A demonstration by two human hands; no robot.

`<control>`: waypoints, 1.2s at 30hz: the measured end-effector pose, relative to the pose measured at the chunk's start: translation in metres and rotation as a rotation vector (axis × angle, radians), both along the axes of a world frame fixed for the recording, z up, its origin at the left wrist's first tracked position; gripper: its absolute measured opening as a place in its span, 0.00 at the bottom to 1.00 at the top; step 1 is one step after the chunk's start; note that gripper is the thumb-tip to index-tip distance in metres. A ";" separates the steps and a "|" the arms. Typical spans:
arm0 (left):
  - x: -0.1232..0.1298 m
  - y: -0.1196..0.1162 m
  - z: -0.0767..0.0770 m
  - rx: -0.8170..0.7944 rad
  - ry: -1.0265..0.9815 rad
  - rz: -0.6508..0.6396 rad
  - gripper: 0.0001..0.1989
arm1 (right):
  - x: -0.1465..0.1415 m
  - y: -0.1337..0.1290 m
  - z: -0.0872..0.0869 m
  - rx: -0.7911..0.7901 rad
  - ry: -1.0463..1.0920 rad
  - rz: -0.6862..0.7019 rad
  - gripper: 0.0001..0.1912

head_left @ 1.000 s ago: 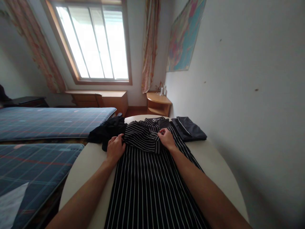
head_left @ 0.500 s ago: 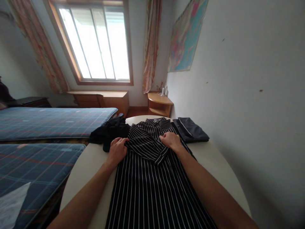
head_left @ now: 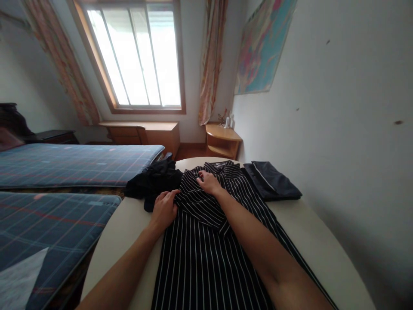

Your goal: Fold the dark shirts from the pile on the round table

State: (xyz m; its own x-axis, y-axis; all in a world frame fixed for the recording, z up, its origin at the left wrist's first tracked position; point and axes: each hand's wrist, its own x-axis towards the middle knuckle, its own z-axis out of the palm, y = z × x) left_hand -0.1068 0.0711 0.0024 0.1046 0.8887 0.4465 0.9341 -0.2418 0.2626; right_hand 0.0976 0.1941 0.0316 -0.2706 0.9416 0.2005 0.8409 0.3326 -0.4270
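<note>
A black shirt with white stripes [head_left: 206, 254] lies lengthwise on the white table [head_left: 129, 245], its collar at the far end and one sleeve folded across its upper part. My left hand [head_left: 164, 210] is closed at the left edge of the sleeve fold, fingertips pinching the striped cloth. Over the upper left of the shirt, near the collar, my right hand [head_left: 209, 181] has its fingers apart and slightly curled, with nothing in them. My right forearm covers part of the shirt front.
Crumpled black clothing [head_left: 155, 176] lies at the table's far left, and a folded dark garment [head_left: 272, 181] at the far right. Beds with blue plaid mattresses [head_left: 80, 165] stand on the left. A white wall runs along the right. Behind are a desk [head_left: 161, 133] and a corner shelf [head_left: 224, 132].
My right hand has moved left across the shirt toward the collar's left side, and its fingers have opened. My left hand has stayed at the sleeve fold. The view has shifted slightly.
</note>
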 end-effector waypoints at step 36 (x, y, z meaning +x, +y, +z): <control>0.007 -0.012 0.020 -0.265 0.036 0.150 0.19 | -0.063 0.064 -0.012 -0.177 0.289 0.019 0.15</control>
